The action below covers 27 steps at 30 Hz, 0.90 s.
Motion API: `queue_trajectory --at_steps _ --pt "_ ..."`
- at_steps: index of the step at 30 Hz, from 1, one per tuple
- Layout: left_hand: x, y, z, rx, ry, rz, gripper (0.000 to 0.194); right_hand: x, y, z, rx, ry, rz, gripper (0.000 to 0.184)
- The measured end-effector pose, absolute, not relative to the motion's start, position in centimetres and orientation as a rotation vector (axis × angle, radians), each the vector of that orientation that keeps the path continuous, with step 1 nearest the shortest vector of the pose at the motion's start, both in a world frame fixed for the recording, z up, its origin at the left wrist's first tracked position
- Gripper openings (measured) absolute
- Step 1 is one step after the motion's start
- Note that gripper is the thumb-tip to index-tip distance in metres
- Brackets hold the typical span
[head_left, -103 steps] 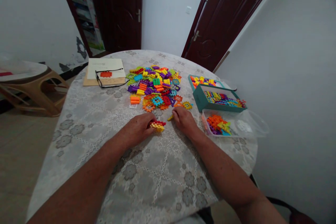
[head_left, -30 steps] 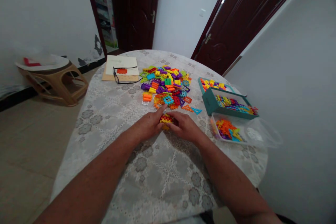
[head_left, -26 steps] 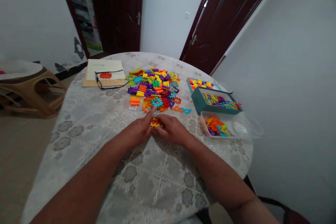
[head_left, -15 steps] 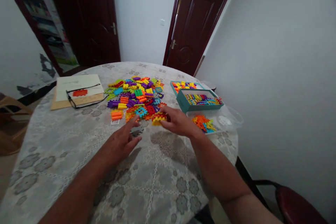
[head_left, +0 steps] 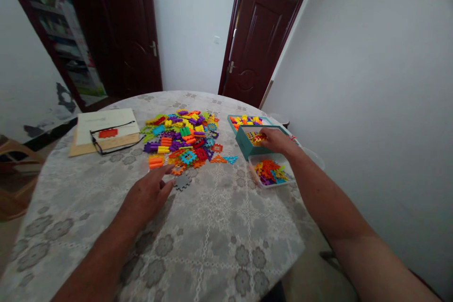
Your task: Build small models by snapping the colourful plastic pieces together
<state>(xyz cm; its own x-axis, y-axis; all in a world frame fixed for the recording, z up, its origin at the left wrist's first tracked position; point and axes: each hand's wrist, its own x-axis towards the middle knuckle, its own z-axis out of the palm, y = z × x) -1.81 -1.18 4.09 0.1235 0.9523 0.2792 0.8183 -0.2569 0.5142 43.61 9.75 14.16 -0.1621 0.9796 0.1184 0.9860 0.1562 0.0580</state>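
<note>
My right hand [head_left: 276, 140] reaches over the teal box [head_left: 243, 143] at the table's right side, fingers closed on a small yellow and red block cluster [head_left: 257, 138] held inside the box. My left hand [head_left: 146, 194] lies flat on the lace tablecloth [head_left: 212, 236], fingers stretched out and holding nothing, just below a pile of colourful plastic blocks [head_left: 182, 134]. A grey gear-shaped piece [head_left: 182, 182] lies next to its fingertips.
A clear plastic tub [head_left: 269, 172] of blocks stands in front of the teal box. A notebook with black glasses [head_left: 106, 132] lies at the far left. Two dark doors, a wall clock and a stool's edge at left surround the round table.
My right hand carried the block cluster from the table's middle to the teal box. My left hand let go of it and now rests flat. The view tilted up.
</note>
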Motion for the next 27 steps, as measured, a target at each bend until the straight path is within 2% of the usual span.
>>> queue_trajectory --at_steps 7,13,16,20,22,27 --pt "-1.6 -1.1 4.2 2.154 1.749 0.81 0.054 45.5 10.3 13.7 -1.952 -2.549 0.027 0.045" --pt "-1.8 -1.1 4.0 2.164 1.746 0.826 0.053 46.0 9.6 12.7 -1.863 -2.448 -0.099 0.066" --pt "-2.1 -1.0 3.7 2.176 1.772 0.833 0.053 45.5 8.5 12.0 -1.809 -2.424 -0.169 0.062" --pt "-2.3 -1.1 3.3 2.195 1.853 0.816 0.049 42.8 6.2 11.3 -1.591 -2.361 -0.274 0.047" --pt "-2.3 -1.2 3.0 2.246 1.899 0.8 0.046 40.4 4.7 11.0 -1.442 -2.388 -0.198 0.042" --pt "-2.1 -1.5 2.5 2.308 1.911 0.719 0.041 32.9 1.3 10.0 -1.159 -2.563 0.233 0.035"
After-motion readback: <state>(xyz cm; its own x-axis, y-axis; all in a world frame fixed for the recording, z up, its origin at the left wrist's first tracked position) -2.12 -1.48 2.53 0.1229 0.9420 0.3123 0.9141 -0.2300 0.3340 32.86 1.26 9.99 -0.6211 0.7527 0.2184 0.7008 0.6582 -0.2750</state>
